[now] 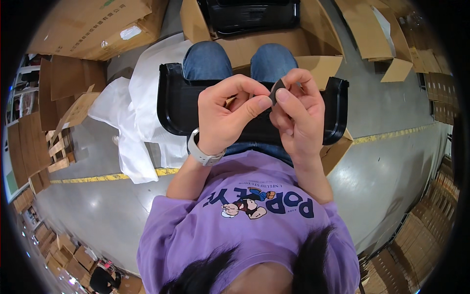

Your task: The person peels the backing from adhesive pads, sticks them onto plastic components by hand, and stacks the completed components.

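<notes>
A small dark strip-like piece [277,92], too small to name surely, is pinched between the thumb and fingers of my right hand [299,110]. The closed thumb and forefinger of my left hand [223,112] meet at its left edge. Whether those fingertips hold the strip itself or a thin layer of it cannot be made out. Under both hands, a glossy black plastic tray-like part [178,115] with raised rims lies across my lap. My hands and wrists hide much of its middle.
Ahead of my knees, an open cardboard box [320,29] holds another black plastic part [252,19]. White foam sheeting [125,122] drapes at the left. Large cartons [98,24] stand far left, and an opened carton [369,32] at the right. Yellow tape [391,133] marks the grey floor.
</notes>
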### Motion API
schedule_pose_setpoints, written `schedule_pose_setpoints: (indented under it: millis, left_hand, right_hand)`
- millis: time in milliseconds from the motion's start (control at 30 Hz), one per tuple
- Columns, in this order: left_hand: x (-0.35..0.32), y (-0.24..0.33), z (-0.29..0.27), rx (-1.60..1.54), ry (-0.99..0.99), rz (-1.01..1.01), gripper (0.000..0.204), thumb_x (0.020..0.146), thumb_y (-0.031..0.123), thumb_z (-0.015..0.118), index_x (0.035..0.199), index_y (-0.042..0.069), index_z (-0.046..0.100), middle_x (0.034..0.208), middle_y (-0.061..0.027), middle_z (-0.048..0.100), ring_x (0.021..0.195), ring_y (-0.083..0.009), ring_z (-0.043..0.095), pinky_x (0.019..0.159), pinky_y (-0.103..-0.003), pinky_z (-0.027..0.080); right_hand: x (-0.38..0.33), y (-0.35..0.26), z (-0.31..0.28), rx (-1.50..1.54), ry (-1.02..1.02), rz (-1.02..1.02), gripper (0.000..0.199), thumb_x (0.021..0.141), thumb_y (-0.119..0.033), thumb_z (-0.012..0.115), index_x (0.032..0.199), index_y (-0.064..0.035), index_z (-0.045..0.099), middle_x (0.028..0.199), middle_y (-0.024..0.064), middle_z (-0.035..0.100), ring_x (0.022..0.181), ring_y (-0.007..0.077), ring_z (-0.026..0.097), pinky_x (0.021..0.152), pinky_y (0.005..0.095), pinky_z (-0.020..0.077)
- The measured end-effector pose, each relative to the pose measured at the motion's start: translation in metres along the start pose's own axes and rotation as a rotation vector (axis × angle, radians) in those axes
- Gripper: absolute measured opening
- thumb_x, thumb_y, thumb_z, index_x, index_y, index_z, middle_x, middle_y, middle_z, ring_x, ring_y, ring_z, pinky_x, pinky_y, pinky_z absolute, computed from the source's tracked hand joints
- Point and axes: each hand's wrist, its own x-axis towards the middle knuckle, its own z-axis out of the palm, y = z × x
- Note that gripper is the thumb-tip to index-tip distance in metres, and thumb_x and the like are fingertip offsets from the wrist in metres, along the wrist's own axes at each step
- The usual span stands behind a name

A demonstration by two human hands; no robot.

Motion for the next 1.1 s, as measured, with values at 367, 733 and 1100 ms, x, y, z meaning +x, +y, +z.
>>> schedule_pose_setpoints:
  millis: [367,733,1100]
  left_hand:
    - [-0.001,-0.015,0.006,-0.149,0.052,0.052,0.008,0.081,0.002,0.07,0.086,0.0,0.065,0.065,0.0059,0.053,0.054,0.002,0.035,0.048,-0.016,0.024]
    - [-0.001,-0.006,0.001,0.074,0.028,0.034,0.008,0.078,0.004,0.072,0.085,0.001,0.068,0.061,0.0071,0.049,0.053,0.0014,0.034,0.046,-0.017,0.023]
    - [-0.001,-0.01,0.002,-0.073,0.057,-0.018,0.008,0.08,0.003,0.07,0.087,-0.001,0.068,0.065,0.0051,0.054,0.055,0.0011,0.038,0.048,-0.016,0.026]
  right_hand:
    - [-0.001,0.007,-0.003,0.186,-0.057,0.165,0.013,0.089,-0.006,0.057,0.101,-0.0019,0.056,0.076,0.0004,0.052,0.043,0.0028,0.033,0.04,0.0197,0.0238]
    - [-0.002,0.006,-0.002,0.081,-0.008,0.067,0.014,0.089,-0.006,0.058,0.102,-0.001,0.056,0.079,0.0024,0.055,0.045,0.0025,0.035,0.041,0.0188,0.0265]
    - [-0.001,0.012,-0.006,0.153,-0.043,0.12,0.016,0.089,-0.007,0.059,0.103,-0.0002,0.056,0.08,0.0026,0.056,0.046,0.0018,0.034,0.042,0.0187,0.0254]
